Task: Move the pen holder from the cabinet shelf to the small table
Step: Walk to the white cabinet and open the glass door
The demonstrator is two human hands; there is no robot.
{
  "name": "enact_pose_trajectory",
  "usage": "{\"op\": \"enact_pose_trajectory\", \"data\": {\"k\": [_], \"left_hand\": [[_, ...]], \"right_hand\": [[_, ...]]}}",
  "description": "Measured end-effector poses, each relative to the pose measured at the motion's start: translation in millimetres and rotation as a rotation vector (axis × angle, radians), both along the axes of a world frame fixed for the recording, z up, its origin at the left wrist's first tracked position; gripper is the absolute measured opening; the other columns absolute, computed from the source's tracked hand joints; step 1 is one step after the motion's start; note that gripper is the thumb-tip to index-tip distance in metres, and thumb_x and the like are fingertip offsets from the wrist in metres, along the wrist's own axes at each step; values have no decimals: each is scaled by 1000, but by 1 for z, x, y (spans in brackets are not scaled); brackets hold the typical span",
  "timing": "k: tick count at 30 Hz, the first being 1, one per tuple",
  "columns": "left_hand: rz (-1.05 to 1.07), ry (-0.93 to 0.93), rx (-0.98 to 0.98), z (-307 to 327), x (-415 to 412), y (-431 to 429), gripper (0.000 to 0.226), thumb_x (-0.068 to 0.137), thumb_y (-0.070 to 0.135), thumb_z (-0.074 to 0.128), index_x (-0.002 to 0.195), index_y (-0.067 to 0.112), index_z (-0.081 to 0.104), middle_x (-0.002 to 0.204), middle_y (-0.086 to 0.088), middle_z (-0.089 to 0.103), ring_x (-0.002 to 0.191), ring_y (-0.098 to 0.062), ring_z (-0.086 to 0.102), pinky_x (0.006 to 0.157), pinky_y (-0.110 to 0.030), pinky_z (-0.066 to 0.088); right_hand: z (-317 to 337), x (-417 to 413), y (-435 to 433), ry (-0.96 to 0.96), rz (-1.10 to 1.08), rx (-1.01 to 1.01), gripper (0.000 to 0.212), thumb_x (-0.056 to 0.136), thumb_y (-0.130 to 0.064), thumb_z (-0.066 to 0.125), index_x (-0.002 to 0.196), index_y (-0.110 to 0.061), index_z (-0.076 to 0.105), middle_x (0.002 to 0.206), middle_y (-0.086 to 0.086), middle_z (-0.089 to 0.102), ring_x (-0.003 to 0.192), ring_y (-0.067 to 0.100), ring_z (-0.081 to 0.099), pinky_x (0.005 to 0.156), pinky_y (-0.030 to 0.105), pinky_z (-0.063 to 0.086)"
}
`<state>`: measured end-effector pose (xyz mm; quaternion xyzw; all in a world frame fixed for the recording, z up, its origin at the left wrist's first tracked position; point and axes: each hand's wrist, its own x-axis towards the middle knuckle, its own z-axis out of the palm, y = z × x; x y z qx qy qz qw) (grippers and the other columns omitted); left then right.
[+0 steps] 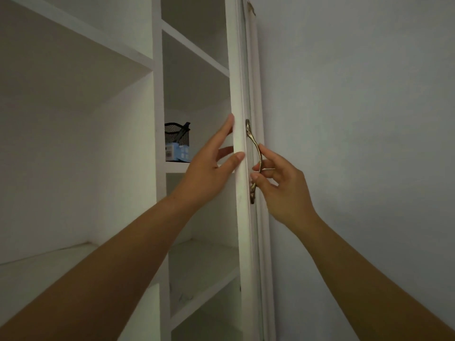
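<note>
Pen holder [176, 135] on cab. shelf [175, 166]; L hand [206, 173] straight-fingered on door edge [240, 114], R hand [283, 188] round handle [253, 139]

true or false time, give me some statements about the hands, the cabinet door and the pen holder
1. The pen holder stands on a cabinet shelf. True.
2. The left hand holds the pen holder. False: its straight fingers rest on the door edge.
3. The right hand has fingers around the door handle. True.
4. The pen holder is empty. False: a dark pen leans inside it.
</note>
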<state>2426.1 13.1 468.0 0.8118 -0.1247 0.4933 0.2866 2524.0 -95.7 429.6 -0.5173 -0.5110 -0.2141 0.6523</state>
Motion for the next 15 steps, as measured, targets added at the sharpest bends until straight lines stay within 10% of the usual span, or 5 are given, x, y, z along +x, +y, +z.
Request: {"op": "enact_pose_trajectory", "data": {"k": [10,15], "left_hand": [[-55,-50,-43,-2,17,-32,63,89,20,53,141,38,21,145,13,34,121,-8,45,96,-41,46],[-56,-63,-37,-3,23,-42,63,89,19,54,141,38,23,136,20,37,115,-4,48,94,-38,49]], "right_hand": [[-46,14,-30,81,-21,-11,42,73,-44,56,114,-44,48,118,-12,61,100,7,63,85,26,53],[-76,10,-38,102,-17,-38,39,79,-37,56,117,-41,50,122,-13,59,102,-3,60,79,9,48]]}}
